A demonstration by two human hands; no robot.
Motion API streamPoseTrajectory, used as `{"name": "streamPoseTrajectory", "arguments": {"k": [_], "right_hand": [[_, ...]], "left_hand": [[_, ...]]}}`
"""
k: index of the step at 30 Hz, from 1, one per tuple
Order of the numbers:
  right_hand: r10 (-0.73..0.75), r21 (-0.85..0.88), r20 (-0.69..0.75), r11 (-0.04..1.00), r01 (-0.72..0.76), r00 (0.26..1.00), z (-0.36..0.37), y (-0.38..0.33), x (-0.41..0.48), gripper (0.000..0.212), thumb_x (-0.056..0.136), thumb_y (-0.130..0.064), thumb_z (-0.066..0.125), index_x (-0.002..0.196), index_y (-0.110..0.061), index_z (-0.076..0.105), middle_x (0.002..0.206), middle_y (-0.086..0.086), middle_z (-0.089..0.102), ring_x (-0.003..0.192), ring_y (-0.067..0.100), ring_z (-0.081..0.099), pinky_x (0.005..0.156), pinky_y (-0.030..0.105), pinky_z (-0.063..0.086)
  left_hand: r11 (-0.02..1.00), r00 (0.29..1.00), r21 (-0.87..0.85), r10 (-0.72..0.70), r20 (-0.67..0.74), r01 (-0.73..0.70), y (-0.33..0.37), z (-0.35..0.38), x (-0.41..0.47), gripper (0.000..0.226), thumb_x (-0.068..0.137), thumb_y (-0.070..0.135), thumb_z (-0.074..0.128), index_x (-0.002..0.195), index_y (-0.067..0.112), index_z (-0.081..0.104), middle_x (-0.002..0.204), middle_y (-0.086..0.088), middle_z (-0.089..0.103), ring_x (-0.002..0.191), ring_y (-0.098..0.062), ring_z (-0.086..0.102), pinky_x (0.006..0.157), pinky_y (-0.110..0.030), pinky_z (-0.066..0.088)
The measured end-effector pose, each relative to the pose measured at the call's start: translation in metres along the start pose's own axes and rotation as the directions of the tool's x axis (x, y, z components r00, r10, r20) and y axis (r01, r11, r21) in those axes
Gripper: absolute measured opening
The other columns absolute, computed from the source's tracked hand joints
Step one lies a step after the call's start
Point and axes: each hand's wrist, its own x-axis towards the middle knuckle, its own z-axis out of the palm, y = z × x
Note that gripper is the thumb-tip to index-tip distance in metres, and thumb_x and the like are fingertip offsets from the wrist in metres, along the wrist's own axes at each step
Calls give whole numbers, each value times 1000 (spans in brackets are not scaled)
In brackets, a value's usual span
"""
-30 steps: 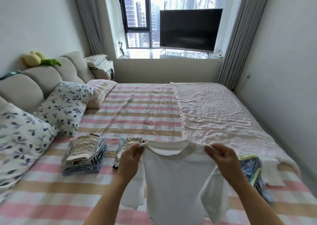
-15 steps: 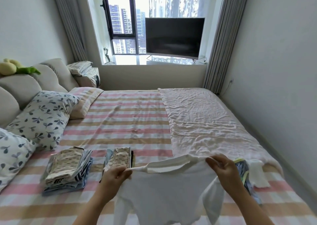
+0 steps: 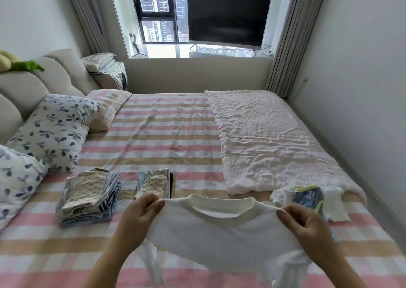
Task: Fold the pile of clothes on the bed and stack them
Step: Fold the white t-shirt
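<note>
A wide bed covered in a pink, beige and white striped sheet (image 3: 167, 134) is filling most of the view. A crumpled pale pink blanket (image 3: 263, 138) is lying along its right side. On the sill beyond the bed a black flat-screen television (image 3: 226, 15) is standing in front of the window. A plain white T-shirt with a ribbed round collar (image 3: 219, 237) is hanging stretched between the person's two hands at the near edge of the bed, collar facing away, its body and one sleeve drooping toward the sheet. At the left, a white pillow printed with blue-grey leaves (image 3: 52, 131) is leaning against the padded beige headboard.

Two stacks of folded clothes are sitting on the sheet left of the shirt: a broader stack topped by a cream patterned piece (image 3: 87, 197), and just beside it a narrower stack with a similar cream piece on top (image 3: 154, 184) – its near end is being hidden by the left hand. A loose heap of unfolded white and blue garments (image 3: 307, 196) is lying at the blanket's near end, behind the right hand.

The left hand (image 3: 140, 213) is pinching the shirt's left shoulder, thumb on top and fingers curled beneath. The right hand (image 3: 305, 224) is gripping the other shoulder – fingers bent over the cloth.
</note>
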Motion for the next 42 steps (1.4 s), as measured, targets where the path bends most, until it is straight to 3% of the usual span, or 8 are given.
{"name": "streamPoseTrajectory", "arguments": {"k": [4, 8, 12, 20, 24, 29, 38, 42], "right_hand": [[16, 1, 30, 1000, -16, 999, 2, 2, 7, 25, 82, -12, 65, 58, -17, 63, 53, 4, 59, 46, 1, 48, 45, 15, 34], [100, -27, 80, 995, -98, 992, 24, 35, 24, 26, 84, -11, 65, 59, -18, 65, 58, 2, 64, 50, 2, 53, 50, 16, 37], [214, -113, 109, 973, -202, 971, 58, 100, 40, 27, 84, -13, 65, 59, -22, 64, 56, 0, 62, 52, 6, 53, 52, 20, 37], [365, -286, 44, 897, -338, 930, 127, 235, 81, 22, 85, -22, 65, 64, -26, 62, 61, -2, 64, 61, 9, 58, 58, 28, 41], [326, -357, -15, 881, -310, 945, 154, 287, 119, 12, 86, -27, 64, 75, -25, 69, 71, -4, 69, 69, 16, 63, 59, 32, 44], [237, -452, -66, 859, -241, 969, 185, 347, 182, 20, 87, -32, 62, 84, -13, 69, 81, 6, 69, 74, 26, 62, 58, 33, 42], [200, -627, -11, 761, -163, 980, 232, 431, 245, 27, 90, -37, 55, 84, -13, 63, 88, 8, 64, 87, 29, 56, 61, 35, 35], [184, -677, -13, 722, -144, 983, 234, 433, 241, 25, 89, -37, 57, 91, -13, 63, 94, 8, 61, 92, 28, 49, 65, 35, 37]], "left_hand": [[996, 991, -35, -82, 106, 86, -12, -7, 5, 26, 80, 31, 59, 64, 11, 54, 56, 3, 51, 55, -7, 44, 55, -26, 34], [990, 987, 22, -140, 81, 138, -52, 15, 15, 24, 89, 12, 59, 65, 12, 56, 56, 3, 51, 54, -5, 45, 55, -24, 36], [971, 972, 70, -231, 48, 227, -117, 54, 18, 25, 90, 11, 58, 65, 13, 56, 57, 1, 51, 53, -2, 47, 51, -14, 33], [946, 954, 128, -297, -37, 299, -248, 129, 42, 27, 89, 12, 59, 63, 21, 57, 58, 3, 56, 59, -5, 51, 51, -15, 33], [938, 975, 267, -206, -85, 221, -296, 156, 82, 15, 88, 13, 60, 73, 13, 60, 67, 3, 59, 59, -8, 53, 53, -14, 36], [917, 986, 369, -113, -122, 151, -349, 188, 147, 18, 89, 17, 60, 78, 3, 61, 73, -5, 58, 64, -21, 54, 57, -35, 42], [794, 984, 582, -167, -66, 174, -433, 221, 208, 27, 93, 28, 53, 78, 5, 54, 83, -10, 56, 70, -31, 53, 55, -31, 31], [715, 984, 680, -165, -63, 164, -426, 227, 205, 17, 86, 18, 63, 94, 3, 61, 99, -16, 59, 92, -35, 54, 63, -40, 40]]}}
